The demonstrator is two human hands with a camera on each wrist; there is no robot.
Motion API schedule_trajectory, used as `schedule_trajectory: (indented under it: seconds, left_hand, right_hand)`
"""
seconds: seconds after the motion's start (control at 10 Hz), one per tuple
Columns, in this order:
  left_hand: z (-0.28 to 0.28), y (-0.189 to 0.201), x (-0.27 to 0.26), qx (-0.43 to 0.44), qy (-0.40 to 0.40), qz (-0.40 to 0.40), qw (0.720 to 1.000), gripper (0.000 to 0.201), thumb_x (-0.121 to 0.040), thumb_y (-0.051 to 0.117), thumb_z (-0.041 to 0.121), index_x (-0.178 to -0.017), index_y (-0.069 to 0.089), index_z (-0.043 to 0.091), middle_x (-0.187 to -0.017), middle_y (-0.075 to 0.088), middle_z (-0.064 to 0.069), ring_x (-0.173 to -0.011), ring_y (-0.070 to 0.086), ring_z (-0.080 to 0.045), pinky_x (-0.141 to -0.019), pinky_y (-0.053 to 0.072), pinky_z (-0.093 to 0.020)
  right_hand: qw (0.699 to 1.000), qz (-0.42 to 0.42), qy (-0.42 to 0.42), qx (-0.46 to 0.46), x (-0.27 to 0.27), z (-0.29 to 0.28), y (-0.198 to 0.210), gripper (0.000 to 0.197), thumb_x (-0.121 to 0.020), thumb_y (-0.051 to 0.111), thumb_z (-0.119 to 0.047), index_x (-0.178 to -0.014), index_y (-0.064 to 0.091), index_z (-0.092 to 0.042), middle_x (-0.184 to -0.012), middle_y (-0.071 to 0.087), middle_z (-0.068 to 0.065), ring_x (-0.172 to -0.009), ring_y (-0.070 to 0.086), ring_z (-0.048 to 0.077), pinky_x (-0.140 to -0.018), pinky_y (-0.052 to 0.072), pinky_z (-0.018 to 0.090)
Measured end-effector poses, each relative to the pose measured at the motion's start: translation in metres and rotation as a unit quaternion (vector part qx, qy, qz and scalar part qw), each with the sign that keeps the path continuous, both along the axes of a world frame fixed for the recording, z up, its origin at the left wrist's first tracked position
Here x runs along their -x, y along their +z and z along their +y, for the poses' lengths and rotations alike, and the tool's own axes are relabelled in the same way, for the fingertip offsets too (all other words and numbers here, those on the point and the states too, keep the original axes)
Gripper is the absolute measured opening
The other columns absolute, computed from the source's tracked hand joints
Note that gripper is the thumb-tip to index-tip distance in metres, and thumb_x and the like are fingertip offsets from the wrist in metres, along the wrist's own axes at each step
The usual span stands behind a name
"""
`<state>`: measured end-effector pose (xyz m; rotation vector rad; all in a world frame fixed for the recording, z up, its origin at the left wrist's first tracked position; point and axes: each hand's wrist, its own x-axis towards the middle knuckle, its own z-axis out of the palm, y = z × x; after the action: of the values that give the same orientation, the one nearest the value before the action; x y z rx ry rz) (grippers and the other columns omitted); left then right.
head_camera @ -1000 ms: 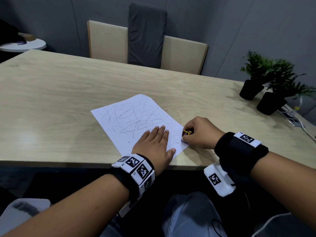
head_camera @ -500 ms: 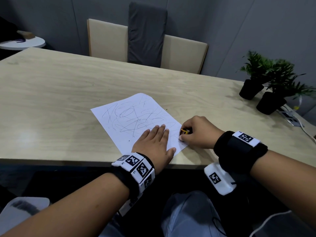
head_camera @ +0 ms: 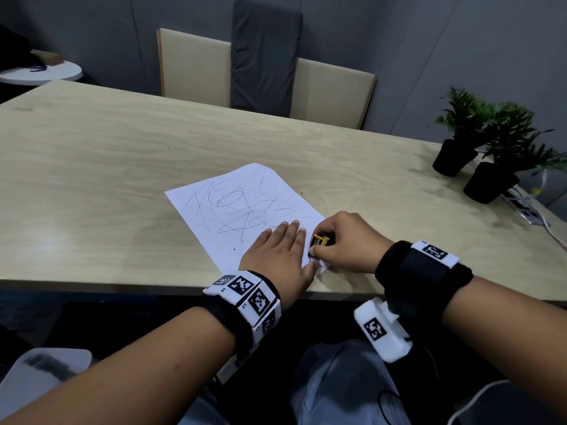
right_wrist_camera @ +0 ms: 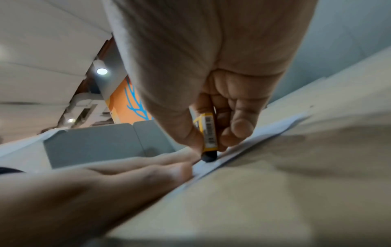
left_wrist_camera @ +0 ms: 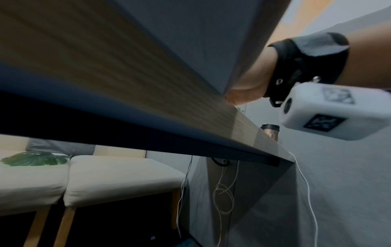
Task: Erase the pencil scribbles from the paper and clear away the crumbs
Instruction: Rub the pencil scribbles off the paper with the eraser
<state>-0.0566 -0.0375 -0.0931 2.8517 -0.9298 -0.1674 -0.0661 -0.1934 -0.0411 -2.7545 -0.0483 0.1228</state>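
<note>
Paper lies near the table's front edge in the head view, pinned by the flat, straight-fingered left hand, whose wrist view shows only the table's underside, while the right wrist view shows the right hand pinching a yellow-sleeved eraser, tip on the sheet, so short strokes running away from the pinning fingers should avoid crumpling.

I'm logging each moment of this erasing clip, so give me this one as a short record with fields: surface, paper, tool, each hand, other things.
surface: light wooden table
paper: white sheet covered in grey pencil scribbles, lying near the table's front edge
tool: dark eraser in a yellow sleeve, dark tip down on the sheet's near right corner
left hand: flat on the sheet, fingers straight, pressing it down
right hand: pinches the eraser
crumbs: a few dark specks on the sheet
other things: two small green plants in black pots at far right
</note>
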Motion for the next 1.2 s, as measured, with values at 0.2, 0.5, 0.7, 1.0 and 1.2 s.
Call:
schedule_trajectory:
  seconds: [0.2, 0.5, 0.7, 1.0, 1.2]
  left_hand:
    - [0.000, 0.001, 0.001, 0.002, 0.000, 0.000, 1.000, 0.068, -0.102, 0.016, 0.051, -0.157, -0.002, 0.015, -0.164, -0.009, 0.000, -0.150, -0.010, -0.014, -0.119, -0.007, -0.033]
    - [0.001, 0.003, 0.001, -0.008, -0.003, 0.006, 1.000, 0.068, -0.102, 0.015, 0.051, -0.156, -0.004, 0.015, -0.164, -0.012, -0.001, -0.150, -0.012, -0.014, -0.120, -0.008, -0.034]
    - [0.000, 0.003, 0.001, -0.014, -0.004, 0.008, 1.000, 0.068, -0.102, 0.015, 0.052, -0.156, -0.004, 0.015, -0.164, -0.012, -0.001, -0.150, -0.012, -0.014, -0.120, -0.008, -0.033]
    - [0.001, 0.003, 0.000, -0.012, -0.003, 0.012, 1.000, 0.069, -0.102, 0.015, 0.052, -0.156, -0.005, 0.015, -0.164, -0.012, 0.000, -0.150, -0.012, -0.013, -0.120, -0.008, -0.033]
    - [0.001, 0.003, 0.001, -0.013, -0.003, 0.012, 1.000, 0.069, -0.102, 0.015, 0.052, -0.156, -0.005, 0.015, -0.164, -0.013, 0.000, -0.150, -0.012, -0.013, -0.120, -0.008, -0.033]
  right_hand:
    - [1.000, -0.004, 0.005, 0.007, -0.004, -0.009, 0.005, 0.011, -0.077, 0.064, -0.016, -0.078, 0.071, -0.007, -0.073, 0.070, 0.007, -0.065, 0.061, 0.021, -0.060, 0.050, 0.031]
    - [0.997, -0.015, 0.047, 0.062, -0.003, -0.030, 0.008, 0.011, -0.082, 0.063, -0.014, -0.088, 0.072, -0.013, -0.084, 0.069, -0.002, -0.078, 0.061, 0.015, -0.075, 0.052, 0.032]
    - [0.990, -0.022, 0.133, 0.046, 0.007, -0.022, 0.002, 0.012, -0.085, 0.066, -0.014, -0.096, 0.072, -0.016, -0.086, 0.058, -0.009, -0.081, 0.055, 0.010, -0.079, 0.046, 0.024]
    - [0.980, -0.033, 0.183, 0.074, 0.008, -0.018, -0.002, 0.013, -0.085, 0.062, -0.009, -0.096, 0.069, -0.012, -0.092, 0.062, 0.000, -0.085, 0.056, 0.014, -0.081, 0.045, 0.025]
    - [0.983, -0.012, 0.158, 0.094, 0.002, -0.031, 0.005, 0.016, -0.083, 0.061, -0.002, -0.094, 0.069, -0.010, -0.089, 0.057, -0.002, -0.081, 0.054, 0.015, -0.075, 0.043, 0.024]
